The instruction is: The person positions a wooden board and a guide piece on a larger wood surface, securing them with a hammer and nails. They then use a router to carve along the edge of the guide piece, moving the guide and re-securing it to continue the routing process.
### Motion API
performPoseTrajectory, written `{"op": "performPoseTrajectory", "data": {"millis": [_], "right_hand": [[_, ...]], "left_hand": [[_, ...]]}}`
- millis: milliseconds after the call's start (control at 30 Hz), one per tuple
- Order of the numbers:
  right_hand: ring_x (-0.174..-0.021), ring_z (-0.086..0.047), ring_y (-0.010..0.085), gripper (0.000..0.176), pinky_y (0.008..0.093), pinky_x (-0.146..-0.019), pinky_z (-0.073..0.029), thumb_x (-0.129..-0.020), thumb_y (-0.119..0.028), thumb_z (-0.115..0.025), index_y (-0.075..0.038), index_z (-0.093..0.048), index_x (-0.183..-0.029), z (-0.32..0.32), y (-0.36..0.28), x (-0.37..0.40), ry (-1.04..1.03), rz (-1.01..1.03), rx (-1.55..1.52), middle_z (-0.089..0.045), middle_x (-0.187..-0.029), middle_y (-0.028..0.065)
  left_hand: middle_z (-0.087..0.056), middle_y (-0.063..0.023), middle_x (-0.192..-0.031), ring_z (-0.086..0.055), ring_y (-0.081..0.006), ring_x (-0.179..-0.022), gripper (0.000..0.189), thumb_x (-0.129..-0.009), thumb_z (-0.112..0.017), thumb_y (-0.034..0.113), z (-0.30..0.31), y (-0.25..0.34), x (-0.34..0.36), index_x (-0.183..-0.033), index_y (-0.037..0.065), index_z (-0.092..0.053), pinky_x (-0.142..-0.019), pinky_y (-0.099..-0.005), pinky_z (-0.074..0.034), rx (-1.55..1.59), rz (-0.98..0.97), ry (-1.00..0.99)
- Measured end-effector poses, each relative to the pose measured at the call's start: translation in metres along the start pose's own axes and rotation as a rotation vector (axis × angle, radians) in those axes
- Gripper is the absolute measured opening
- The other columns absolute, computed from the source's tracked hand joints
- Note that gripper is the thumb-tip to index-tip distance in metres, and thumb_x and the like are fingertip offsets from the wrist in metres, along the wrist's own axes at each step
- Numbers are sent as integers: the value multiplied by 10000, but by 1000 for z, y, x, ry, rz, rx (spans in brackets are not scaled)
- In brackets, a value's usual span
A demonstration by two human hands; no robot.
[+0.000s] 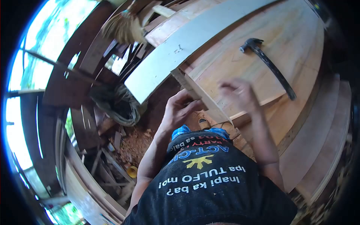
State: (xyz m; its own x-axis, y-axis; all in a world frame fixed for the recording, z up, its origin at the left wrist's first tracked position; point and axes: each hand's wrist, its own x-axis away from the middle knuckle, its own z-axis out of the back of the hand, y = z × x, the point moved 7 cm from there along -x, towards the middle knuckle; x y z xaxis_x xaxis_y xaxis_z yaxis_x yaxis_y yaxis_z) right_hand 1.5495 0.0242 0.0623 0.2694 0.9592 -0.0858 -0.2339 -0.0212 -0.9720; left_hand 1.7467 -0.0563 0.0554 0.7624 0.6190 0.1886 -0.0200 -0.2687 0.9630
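My left hand [180,108] is beside the near end of a wooden box-like frame, with thumb and fingers apart and the fingertips right at the end board [208,99]. Over the inner side of that board is my right hand [240,95], its fingers bent and smeared by motion; I cannot tell whether something small is in them. A claw hammer [270,67] with a dark, worn handle lies on the wooden panel [300,45] inside the frame, beyond my right hand.
A long, white-faced board [180,47] runs along the frame's left side. Farther left are a straw broom [123,28], a dark sack [120,107] and wood shavings [133,146] on the ground. Curved planks [318,131] lie at right, and lumber [88,180] leans at lower left.
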Motion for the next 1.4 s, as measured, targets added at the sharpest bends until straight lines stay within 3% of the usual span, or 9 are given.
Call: {"op": "performPoseTrajectory", "data": {"millis": [200, 300, 367, 400, 500, 633, 900, 1167, 1400], "right_hand": [[-810, -670, 188, 267, 317, -706, -542, -841, 2, -712, -40, -697, -1103, -48, -30, -8, 342, 88, 161, -682, -904, 94], [-794, -673, 174, 183, 307, -704, -524, -844, -79, -726, -34, -716, -1021, -29, -4, -16, 525, -165, 338, -712, -902, 102], [-822, -682, 263, 181, 354, -727, -531, -872, -175, -699, -57, -720, -1008, -11, 20, -18, 567, -178, 564, -701, -923, 123], [-833, -675, 274, 181, 362, -742, -528, -879, -195, -687, -75, -725, -1010, -6, 36, -19, 550, -266, 638, -696, -919, 116], [-874, -659, 292, 181, 386, -782, -517, -893, -227, -657, -113, -737, -1008, -9, 64, -22, 565, -373, 734, -684, -922, 101], [-952, -649, 283, 186, 405, -824, -507, -892, -246, -642, -139, -745, -1004, -16, 62, -28, 527, -494, 806, -679, -965, 93], [-915, -641, 279, 152, 405, -798, -511, -870, -252, -666, -158, -758, -945, -14, 69, -34, 597, -415, 859, -645, -878, 84], [-869, -643, 263, 132, 387, -768, -513, -852, -246, -696, -152, -761, -919, -27, 65, -45, 708, -351, 891, -655, -868, 68], [-867, -647, 263, 137, 381, -758, -506, -853, -241, -700, -146, -762, -930, -27, 63, -47, 706, -355, 863, -664, -887, 69]], "left_hand": [[-697, -39, -895, -638, -108, -829, 216, -933, -686, 168, 9, 18, -68, -1044, -18, -689, -754, -255, -516, -145, -60, -252], [-716, -72, -1026, -656, -139, -866, 291, -920, -687, 157, 61, 35, -100, -1162, -4, -671, -763, -283, -526, -417, -74, -200], [-726, -132, -1004, -701, -211, -853, 315, -873, -730, 157, 120, 65, -142, -1139, -2, -675, -753, -322, -543, -1008, -661, 35], [-720, -163, -987, -707, -261, -871, 336, -872, -733, 224, 153, 66, -160, -1112, -4, -680, -768, -353, -543, -1098, -736, 170], [-711, -185, -996, -696, -279, -888, 646, -834, -707, 531, 223, 28, -215, -1160, -21, -625, -794, -398, -537, -1321, -264, 134], [-688, -252, -1021, -676, -378, -977, 748, -811, -667, 629, 211, 11, -214, -1174, -18, -568, -863, -452, -513, -968, 41, -24], [-695, -277, -951, -683, -383, -970, 801, -775, -665, 682, 221, -2, -220, -997, -87, -645, -845, -447, -522, -1083, 74, 16], [-658, -88, -783, -618, -132, -686, 637, -888, -641, 563, 211, 0, -210, -961, -70, -652, -620, -317, -505, -767, 97, -185], [-694, -176, -853, -683, -214, -774, 693, -873, -653, 569, 213, -3, -209, -1029, -106, -637, -694, -368, -537, -768, 109, -178]]}}
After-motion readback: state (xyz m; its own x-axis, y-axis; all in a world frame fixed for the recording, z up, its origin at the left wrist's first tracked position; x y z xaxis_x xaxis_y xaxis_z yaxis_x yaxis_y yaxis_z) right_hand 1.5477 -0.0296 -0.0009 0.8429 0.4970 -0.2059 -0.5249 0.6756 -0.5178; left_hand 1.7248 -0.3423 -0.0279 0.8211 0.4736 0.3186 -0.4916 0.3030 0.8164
